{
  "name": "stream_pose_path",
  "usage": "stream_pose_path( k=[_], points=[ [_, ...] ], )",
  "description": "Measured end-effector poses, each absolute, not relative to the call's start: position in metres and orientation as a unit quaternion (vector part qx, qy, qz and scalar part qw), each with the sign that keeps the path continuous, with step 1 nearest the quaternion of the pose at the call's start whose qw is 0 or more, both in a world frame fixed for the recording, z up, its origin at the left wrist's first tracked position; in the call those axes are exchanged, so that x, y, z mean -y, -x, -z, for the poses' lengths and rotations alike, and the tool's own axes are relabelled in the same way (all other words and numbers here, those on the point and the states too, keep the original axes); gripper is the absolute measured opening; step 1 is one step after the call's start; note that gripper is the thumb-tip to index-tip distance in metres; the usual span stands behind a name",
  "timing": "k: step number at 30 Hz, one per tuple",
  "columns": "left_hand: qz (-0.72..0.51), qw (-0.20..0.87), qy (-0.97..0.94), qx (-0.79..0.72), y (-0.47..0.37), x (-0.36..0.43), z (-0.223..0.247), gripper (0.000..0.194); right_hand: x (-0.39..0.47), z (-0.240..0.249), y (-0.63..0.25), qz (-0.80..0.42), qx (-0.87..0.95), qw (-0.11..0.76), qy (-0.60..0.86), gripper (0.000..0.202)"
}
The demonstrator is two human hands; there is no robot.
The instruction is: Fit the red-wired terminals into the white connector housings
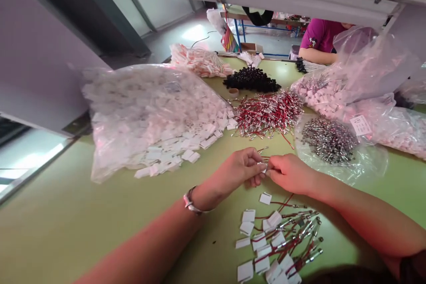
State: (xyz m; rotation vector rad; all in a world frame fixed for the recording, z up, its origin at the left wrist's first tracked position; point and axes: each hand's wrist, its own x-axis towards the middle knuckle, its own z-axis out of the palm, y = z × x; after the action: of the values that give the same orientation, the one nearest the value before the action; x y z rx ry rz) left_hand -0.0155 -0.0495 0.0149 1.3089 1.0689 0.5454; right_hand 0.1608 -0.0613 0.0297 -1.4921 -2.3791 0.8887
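Note:
My left hand (244, 166) is closed, pinching a small white plastic housing (262, 167) between thumb and fingers. Fingertip to fingertip with it, my right hand (289, 173) is closed on a thin red wire at the housing's edge; the fingers hide most of this wire. Just beyond the hands lies a heap of red wires with metal ends (269, 113). Nearer to me, several white housings with red wires and metal-tipped ends attached (278, 237) are spread on the green table (133, 226).
On the left lies a big clear bag of white housings (156, 106), some spilled out. Small metal parts (328, 140) sit on plastic at right, beside more filled bags (392, 117). Black parts (252, 80) are heaped behind. A person in a purple shirt (321, 37) sits beyond the table.

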Motion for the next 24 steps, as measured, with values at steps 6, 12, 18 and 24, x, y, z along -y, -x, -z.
stream_pose_path(
  k=[6, 12, 18, 24],
  points=[
    [-0.07, 0.438, -0.756, -0.481, 0.011, 0.056, -0.018, 0.015, 0.025, -0.051, -0.206, -0.278, 0.801, 0.057, 0.528, 0.022],
    [0.028, 0.412, -0.837, -0.36, 0.013, 0.06, -0.024, 0.007, 0.0, -0.019, -0.195, -0.04, 0.758, -0.004, 0.651, 0.025],
    [-0.029, 0.412, -0.851, -0.323, 0.038, 0.046, -0.047, 0.015, 0.014, -0.012, -0.183, 0.0, 0.769, -0.097, 0.632, 0.028],
    [-0.189, 0.181, -0.669, -0.696, 0.108, 0.004, -0.066, 0.019, 0.017, -0.008, -0.19, -0.008, 0.794, -0.092, 0.602, 0.031]
  ],
)
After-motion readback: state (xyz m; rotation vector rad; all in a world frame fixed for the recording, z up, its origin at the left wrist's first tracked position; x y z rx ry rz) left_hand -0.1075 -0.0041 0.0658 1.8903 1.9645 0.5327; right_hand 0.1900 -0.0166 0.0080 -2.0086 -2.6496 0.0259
